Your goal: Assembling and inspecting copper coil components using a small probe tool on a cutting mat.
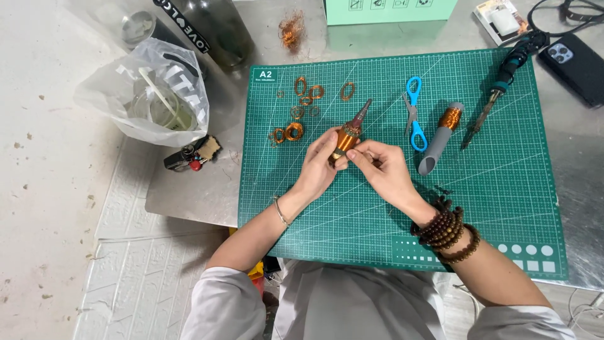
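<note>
My left hand [318, 169] grips a cone-shaped tool wound with copper wire [350, 132], its pointed tip aimed up and away over the green cutting mat [503, 201]. My right hand [382, 170] pinches at the lower end of the same copper winding, fingertips touching the left hand's. Several small copper wire coils [294, 131] lie on the mat just left of the hands. Wooden bead bracelets circle my right wrist, and a thin bangle my left.
Blue scissors [414, 113], a grey tube wrapped in copper wire [442, 135] and a soldering iron [500, 94] lie on the mat to the right. A plastic bag [148, 94], keys [189, 156], a dark bottle [220, 28], a green box [390, 9] and a phone [576, 63] surround the mat.
</note>
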